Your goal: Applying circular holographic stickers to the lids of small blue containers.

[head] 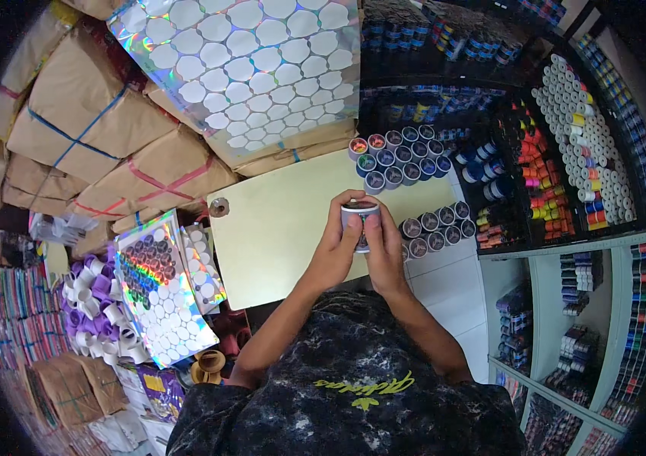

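Between my two hands, over the pale yellow tabletop (277,228), is a grey cylindrical spool (360,212) with a white rim and a dark round top. My left hand (336,231) wraps its left side, thumb on the front. On the right side my right hand (382,233) closes round it, its thumb beside the other. Rows of similar spools with round labels (394,159) stand upright beyond my hands, and another group (437,228) stands at the right. The spool's underside is hidden.
Holographic sheets of round stickers lie at the back (266,62) and left (166,296). Paper-wrapped bundles (77,114) are piled left, above purple and white tubes (92,302). Shelves of thread spools (585,142) line the right. A small round object (219,207) sits at the table's left corner.
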A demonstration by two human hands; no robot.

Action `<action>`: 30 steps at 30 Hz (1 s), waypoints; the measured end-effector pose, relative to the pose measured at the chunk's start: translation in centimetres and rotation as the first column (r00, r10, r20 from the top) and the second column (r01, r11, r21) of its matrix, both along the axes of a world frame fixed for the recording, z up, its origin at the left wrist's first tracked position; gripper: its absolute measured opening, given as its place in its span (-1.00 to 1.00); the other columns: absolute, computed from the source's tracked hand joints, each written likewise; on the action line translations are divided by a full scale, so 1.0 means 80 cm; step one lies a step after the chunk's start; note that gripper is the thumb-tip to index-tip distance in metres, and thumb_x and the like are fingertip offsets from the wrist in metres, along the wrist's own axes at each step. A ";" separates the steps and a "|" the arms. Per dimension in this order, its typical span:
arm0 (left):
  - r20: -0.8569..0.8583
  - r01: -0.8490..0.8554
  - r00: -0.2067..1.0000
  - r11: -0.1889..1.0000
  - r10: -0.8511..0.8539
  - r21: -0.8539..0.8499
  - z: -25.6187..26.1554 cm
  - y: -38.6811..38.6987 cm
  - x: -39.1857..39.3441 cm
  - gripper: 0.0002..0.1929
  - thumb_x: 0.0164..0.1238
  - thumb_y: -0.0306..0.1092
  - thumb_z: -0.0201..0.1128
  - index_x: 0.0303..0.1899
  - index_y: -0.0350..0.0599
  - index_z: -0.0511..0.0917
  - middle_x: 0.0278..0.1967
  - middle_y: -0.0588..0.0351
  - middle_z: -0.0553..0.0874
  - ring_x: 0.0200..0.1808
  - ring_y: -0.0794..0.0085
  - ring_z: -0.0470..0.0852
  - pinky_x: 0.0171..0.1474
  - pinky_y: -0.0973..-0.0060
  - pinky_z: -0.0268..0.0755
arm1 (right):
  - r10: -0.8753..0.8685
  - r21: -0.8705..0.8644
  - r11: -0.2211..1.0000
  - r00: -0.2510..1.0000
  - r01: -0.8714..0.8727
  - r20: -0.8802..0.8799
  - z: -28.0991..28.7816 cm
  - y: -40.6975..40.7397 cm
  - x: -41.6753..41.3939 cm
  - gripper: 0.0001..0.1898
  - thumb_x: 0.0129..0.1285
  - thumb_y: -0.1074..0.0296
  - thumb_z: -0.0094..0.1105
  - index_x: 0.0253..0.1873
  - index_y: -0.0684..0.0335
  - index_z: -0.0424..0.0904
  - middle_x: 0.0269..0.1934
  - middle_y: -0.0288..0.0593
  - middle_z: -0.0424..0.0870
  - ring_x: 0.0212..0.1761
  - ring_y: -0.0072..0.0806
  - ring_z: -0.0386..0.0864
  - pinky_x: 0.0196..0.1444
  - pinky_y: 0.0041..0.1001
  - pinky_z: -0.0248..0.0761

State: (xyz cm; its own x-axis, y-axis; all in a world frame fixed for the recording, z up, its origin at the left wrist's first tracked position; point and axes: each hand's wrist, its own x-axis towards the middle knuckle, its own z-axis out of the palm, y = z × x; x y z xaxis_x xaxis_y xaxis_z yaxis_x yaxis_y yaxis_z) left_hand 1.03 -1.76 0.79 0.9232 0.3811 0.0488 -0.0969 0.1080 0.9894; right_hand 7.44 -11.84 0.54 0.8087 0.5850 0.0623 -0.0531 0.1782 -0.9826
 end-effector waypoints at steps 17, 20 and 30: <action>0.062 -0.059 0.996 0.997 0.062 -0.043 -0.016 -0.003 -0.003 -0.44 0.70 0.18 -0.08 0.38 -0.07 0.29 0.23 0.09 0.48 0.22 0.46 0.48 0.25 0.46 0.38 | -0.019 0.001 1.000 1.000 0.019 -0.007 -0.001 0.005 -0.003 -0.57 0.64 0.17 -0.04 0.37 0.37 0.46 0.18 -0.07 0.63 0.20 -0.43 0.56 0.30 -0.42 0.39; 0.095 -0.033 0.995 0.997 0.040 -0.066 -0.018 -0.001 -0.003 -0.46 0.71 0.17 -0.11 0.38 -0.05 0.29 0.21 0.11 0.48 0.20 0.47 0.49 0.24 0.47 0.40 | -0.016 0.012 1.000 1.000 0.016 0.026 0.002 0.004 -0.003 -0.57 0.66 0.17 -0.08 0.38 0.37 0.46 0.19 -0.05 0.63 0.22 -0.43 0.56 0.32 -0.42 0.38; 0.021 -0.025 0.999 0.995 0.027 -0.100 -0.011 -0.002 -0.004 -0.43 0.70 0.24 -0.17 0.38 0.01 0.30 0.19 0.13 0.48 0.12 0.51 0.51 0.09 0.50 0.49 | 0.033 0.045 0.999 0.995 -0.029 -0.089 -0.011 0.000 -0.003 -0.52 0.69 0.11 -0.20 0.39 0.37 0.44 0.20 -0.07 0.61 0.24 -0.43 0.53 0.34 -0.45 0.34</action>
